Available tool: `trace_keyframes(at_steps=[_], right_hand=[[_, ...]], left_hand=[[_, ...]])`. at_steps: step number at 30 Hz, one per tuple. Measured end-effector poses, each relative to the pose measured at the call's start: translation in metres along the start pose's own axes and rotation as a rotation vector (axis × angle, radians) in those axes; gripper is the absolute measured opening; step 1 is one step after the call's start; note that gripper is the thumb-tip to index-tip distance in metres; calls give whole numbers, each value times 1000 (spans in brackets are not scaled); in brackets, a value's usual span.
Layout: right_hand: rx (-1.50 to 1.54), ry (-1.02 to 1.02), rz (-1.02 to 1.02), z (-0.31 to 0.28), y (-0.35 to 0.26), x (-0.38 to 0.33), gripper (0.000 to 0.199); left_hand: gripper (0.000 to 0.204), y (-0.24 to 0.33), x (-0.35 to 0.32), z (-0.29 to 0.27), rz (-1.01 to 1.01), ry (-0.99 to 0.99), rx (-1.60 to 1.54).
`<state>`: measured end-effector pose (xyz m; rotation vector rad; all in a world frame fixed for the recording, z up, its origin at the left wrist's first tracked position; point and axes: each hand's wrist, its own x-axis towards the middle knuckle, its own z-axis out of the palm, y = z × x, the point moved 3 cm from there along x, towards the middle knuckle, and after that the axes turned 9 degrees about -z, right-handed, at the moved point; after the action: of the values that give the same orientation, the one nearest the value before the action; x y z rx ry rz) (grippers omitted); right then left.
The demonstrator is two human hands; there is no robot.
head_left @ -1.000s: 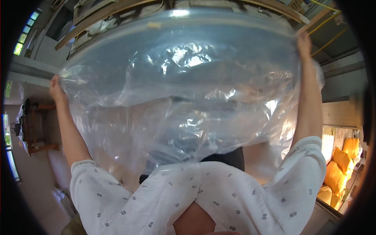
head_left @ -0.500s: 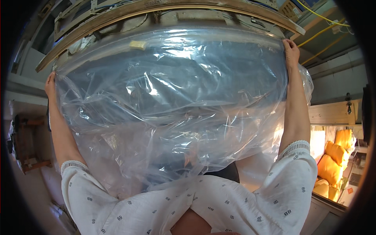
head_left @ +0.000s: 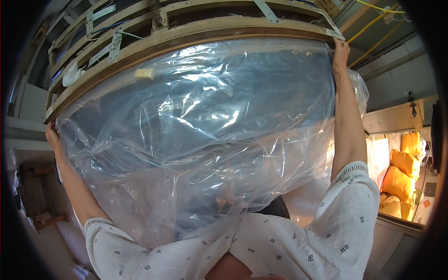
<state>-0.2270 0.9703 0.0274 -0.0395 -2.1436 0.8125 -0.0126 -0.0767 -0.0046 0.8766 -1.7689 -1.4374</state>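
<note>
A large sheet of clear plastic film (head_left: pixel 196 107), creased and shiny, spreads in front of me and hangs down toward my body. My left hand (head_left: pixel 53 136) is closed at its far left corner, just below the left end of a wooden bar (head_left: pixel 186 39). At the far right corner my right hand (head_left: pixel 341 55) has its fingers closed on the film's edge, right by the bar's other end. The bar lies along the film's far edge. Through the film a dark bluish panel shows. Both sets of fingertips are partly hidden.
Behind the bar is a slatted wooden frame with metal brackets (head_left: pixel 113 46). A small yellow block (head_left: pixel 144 73) shows near the film's far edge. Yellow cables (head_left: pixel 373 28) hang at the upper right. Orange cushion-like bundles (head_left: pixel 399 175) sit in a lit opening at right.
The wooden frame has come down and nearer, its bar now at the film's far edge. My left hand is lower and nearer; my right hand has shifted slightly left and farther.
</note>
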Motion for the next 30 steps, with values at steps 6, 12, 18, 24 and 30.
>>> trace_keyframes(at_steps=[6,12,18,24,30], right_hand=[[60,0,33,2,-7,2,44],[-21,-462,200,-4,2,5,58],[265,-891,15,-60,-103,-48,35],[555,-989,111,-119,-214,-120,26],[594,-897,68,-149,-243,-146,22]], left_hand=[[25,-13,30,-37,-69,40,-31],[27,18,-8,9,143,-193,658],[34,120,-46,-120,245,-59,589],[34,180,-146,-77,397,346,1660],[45,241,-426,220,676,-771,434]])
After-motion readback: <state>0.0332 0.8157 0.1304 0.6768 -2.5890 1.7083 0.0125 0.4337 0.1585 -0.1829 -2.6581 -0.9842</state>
